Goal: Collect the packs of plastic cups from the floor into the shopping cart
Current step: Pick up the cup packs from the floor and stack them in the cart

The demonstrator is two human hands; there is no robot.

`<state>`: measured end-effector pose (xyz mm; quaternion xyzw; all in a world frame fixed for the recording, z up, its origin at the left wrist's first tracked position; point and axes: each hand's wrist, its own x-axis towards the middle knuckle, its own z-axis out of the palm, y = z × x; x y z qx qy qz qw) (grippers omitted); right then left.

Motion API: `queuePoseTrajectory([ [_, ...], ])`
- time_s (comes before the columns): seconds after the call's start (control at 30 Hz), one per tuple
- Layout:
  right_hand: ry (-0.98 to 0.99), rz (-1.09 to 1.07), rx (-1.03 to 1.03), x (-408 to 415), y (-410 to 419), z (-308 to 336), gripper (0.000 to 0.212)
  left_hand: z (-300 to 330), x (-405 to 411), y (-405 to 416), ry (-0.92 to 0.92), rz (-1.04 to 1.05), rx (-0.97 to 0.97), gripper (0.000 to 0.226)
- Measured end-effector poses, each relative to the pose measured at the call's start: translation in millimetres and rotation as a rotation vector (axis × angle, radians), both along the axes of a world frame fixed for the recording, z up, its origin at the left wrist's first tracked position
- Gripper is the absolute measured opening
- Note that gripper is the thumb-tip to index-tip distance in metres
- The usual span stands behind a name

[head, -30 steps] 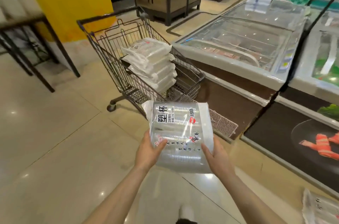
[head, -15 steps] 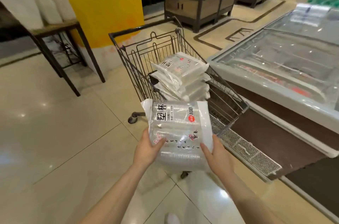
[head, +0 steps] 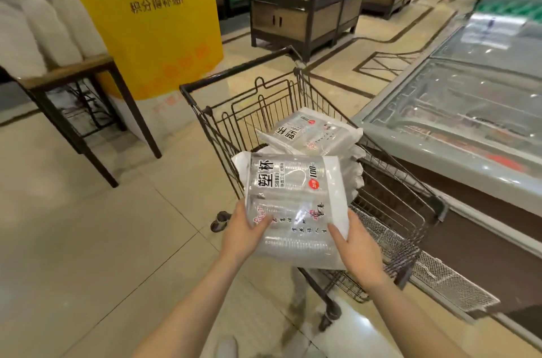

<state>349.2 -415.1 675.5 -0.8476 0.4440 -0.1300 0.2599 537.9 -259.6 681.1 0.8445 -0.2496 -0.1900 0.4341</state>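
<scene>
A clear pack of plastic cups (head: 293,196) with black lettering is held flat in front of me, over the near edge of the shopping cart (head: 410,190). My left hand (head: 243,236) grips its lower left corner and my right hand (head: 356,247) grips its lower right corner, thumbs on top. Inside the cart lies a stack of several similar packs (head: 311,132), the top one tilted. The held pack hides the lower packs of that stack.
A glass-topped chest freezer (head: 457,111) runs along the right, close beside the cart. A yellow sign pillar (head: 140,20) stands behind the cart, and a dark-legged table (head: 76,73) at the left. Wooden display stands (head: 305,8) are at the back. Tiled floor (head: 88,240) spreads left.
I have stepped closer to the cart. The pack in both hands has moved forward and now overlaps the cart's near edge and the stack inside.
</scene>
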Motion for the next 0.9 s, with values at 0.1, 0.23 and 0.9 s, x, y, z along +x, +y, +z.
queuePoseTrajectory([
  [0.1,0.015,-0.077,0.024,42,5,0,0.061,8,55,-10,-0.023,-0.084,0.003,0.090],
  [0.23,0.026,-0.195,0.047,89,8,6,0.059,23,110,-23,-0.076,-0.182,-0.019,0.075],
  [0.9,-0.030,-0.419,0.007,203,-158,14,0.062,34,249,-245,-0.059,-0.478,0.045,0.091],
])
